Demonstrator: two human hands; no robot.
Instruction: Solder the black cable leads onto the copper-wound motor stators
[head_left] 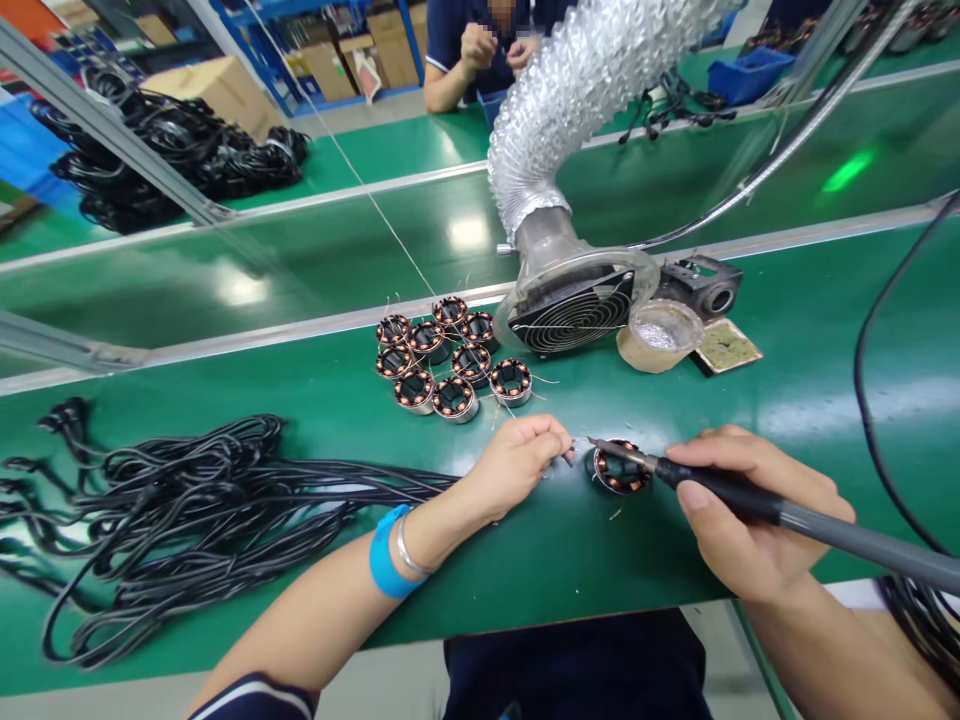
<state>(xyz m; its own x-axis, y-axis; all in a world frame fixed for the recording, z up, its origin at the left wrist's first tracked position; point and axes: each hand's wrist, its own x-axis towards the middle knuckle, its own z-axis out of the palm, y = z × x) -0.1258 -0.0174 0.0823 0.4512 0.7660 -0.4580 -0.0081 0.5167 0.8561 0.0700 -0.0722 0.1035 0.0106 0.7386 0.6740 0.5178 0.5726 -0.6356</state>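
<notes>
My left hand (525, 455) pinches the end of a thin dark cable, with a fine wire reaching toward the iron's tip. My right hand (765, 505) grips a soldering iron (720, 492) like a pen; its metal tip points left, over the upper edge of a round copper-wound motor stator (621, 475). That stator rests on the green table between both hands. Beyond my left hand stand several more stators (454, 398) in a cluster. A bundle of black cables (187, 510) lies at the left, its strands running under my left forearm.
A fume fan (577, 315) on a silver duct (570, 90) stands beyond the stators. Right of it are a round solder cup (658, 338), a sponge tray (726, 347) and an iron holder (701, 287). A thin solder strand hangs from above. Across the bench sits a person (480, 60).
</notes>
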